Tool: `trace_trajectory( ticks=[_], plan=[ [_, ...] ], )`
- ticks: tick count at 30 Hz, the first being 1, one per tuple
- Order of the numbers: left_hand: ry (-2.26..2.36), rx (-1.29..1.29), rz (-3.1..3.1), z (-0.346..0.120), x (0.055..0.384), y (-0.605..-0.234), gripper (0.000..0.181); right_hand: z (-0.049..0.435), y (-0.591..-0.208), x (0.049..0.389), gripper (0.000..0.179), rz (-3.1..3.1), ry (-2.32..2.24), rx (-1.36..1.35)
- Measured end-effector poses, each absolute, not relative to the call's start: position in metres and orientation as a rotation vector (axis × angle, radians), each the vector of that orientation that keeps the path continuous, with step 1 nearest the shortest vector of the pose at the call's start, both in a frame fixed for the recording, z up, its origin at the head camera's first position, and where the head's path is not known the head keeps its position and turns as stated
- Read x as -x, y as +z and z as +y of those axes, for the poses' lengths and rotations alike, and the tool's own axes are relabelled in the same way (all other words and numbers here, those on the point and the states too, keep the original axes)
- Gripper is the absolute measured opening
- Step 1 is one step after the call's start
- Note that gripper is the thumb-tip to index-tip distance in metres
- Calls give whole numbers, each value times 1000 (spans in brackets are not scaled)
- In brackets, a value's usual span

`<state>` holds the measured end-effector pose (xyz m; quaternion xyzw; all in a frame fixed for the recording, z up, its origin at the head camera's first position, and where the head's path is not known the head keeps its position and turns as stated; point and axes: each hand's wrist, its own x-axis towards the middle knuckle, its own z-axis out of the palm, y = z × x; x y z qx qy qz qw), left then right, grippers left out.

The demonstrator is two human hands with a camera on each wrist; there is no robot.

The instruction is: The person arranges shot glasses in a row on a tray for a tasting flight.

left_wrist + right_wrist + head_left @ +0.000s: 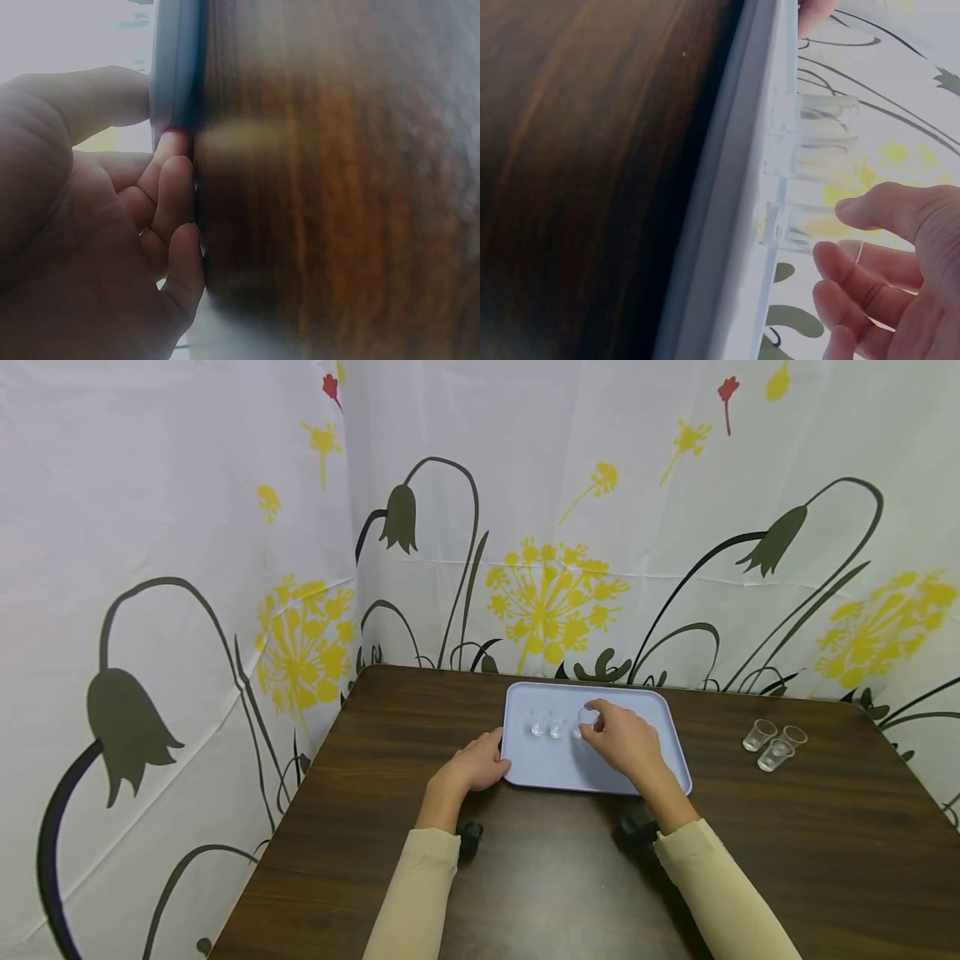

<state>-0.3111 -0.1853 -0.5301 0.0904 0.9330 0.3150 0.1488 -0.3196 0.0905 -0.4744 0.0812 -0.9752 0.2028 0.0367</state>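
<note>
Risk noted: the third clear cup (587,720), pinched at its rim by the right hand (622,742), could tip or knock the two cups (547,723) standing just left of it, since all three sat close together in a row. The tray (555,764) might slide; the left hand (477,763) gripped its left edge, thumb on top. The cup stood on the tray's far half, under the right fingertips. Three spare cups (772,745) stood well apart, right on the tabletop (787,860).
</note>
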Motion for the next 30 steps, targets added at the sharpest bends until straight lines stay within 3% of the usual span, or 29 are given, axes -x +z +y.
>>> trace_trajectory(
  ticks=[6, 30],
  plan=[
    [879, -249, 2680, -184, 302, -517, 73, 90, -478, 322, 48, -2983, 644, -284],
    [873, -271, 2694, -185, 310, -527, 68, 89, -483, 321, 48, -2951, 703, -303]
  ],
)
